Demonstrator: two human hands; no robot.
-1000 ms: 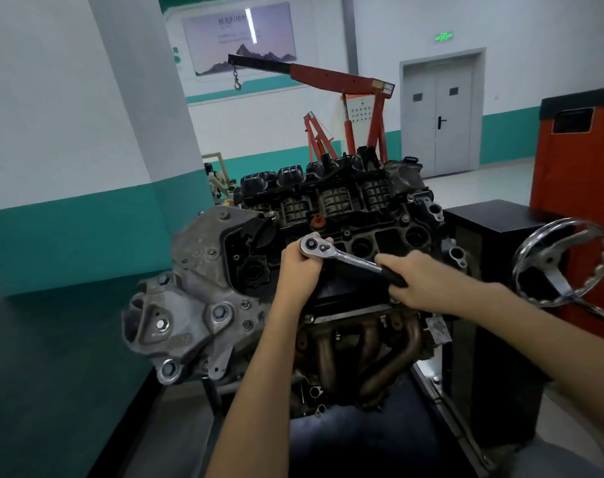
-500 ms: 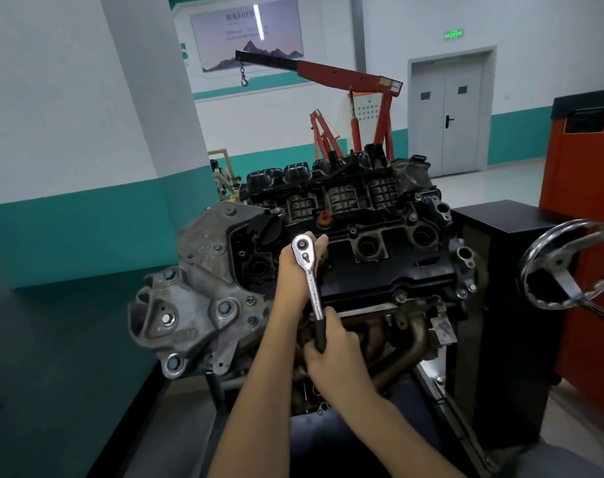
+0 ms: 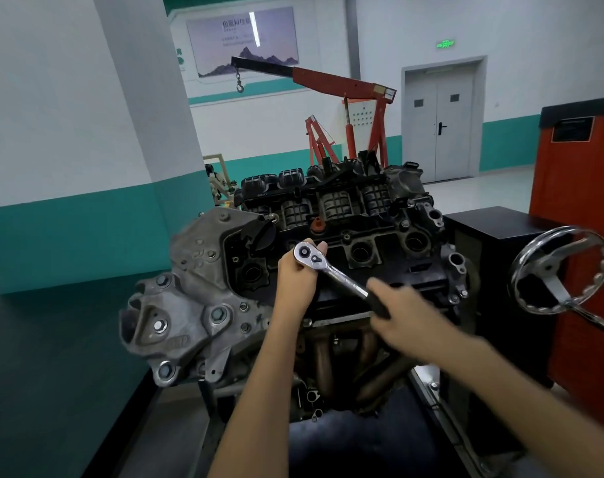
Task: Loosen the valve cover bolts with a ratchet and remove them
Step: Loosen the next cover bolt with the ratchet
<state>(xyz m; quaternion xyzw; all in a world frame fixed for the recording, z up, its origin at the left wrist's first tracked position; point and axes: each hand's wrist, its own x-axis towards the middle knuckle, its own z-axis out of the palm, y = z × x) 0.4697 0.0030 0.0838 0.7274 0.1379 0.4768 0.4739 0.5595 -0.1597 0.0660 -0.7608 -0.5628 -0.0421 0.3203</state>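
Observation:
A chrome ratchet (image 3: pixel 331 273) lies across the black valve cover (image 3: pixel 369 267) of an engine on a stand. Its round head sits over the cover's near-left part; whatever bolt is under it is hidden. My left hand (image 3: pixel 295 281) cups the ratchet head from below and behind, fingers curled round it. My right hand (image 3: pixel 407 313), blurred by motion, grips the black handle end, which points down and to the right. Another bolt (image 3: pixel 346 237) shows on the cover beyond the ratchet.
A grey timing-cover bracket (image 3: pixel 190 298) juts out at the left of the engine. Rusty exhaust pipes (image 3: pixel 355 360) hang below the hands. A chrome handwheel (image 3: pixel 559 270) and black cabinet (image 3: pixel 493 257) stand at right, with a red cabinet (image 3: pixel 583 208) behind. A red engine hoist (image 3: pixel 345 98) is further back.
My right hand has swung the ratchet handle from pointing straight down toward me up to the right. A second ago it pointed right. My left hand stayed on the head.

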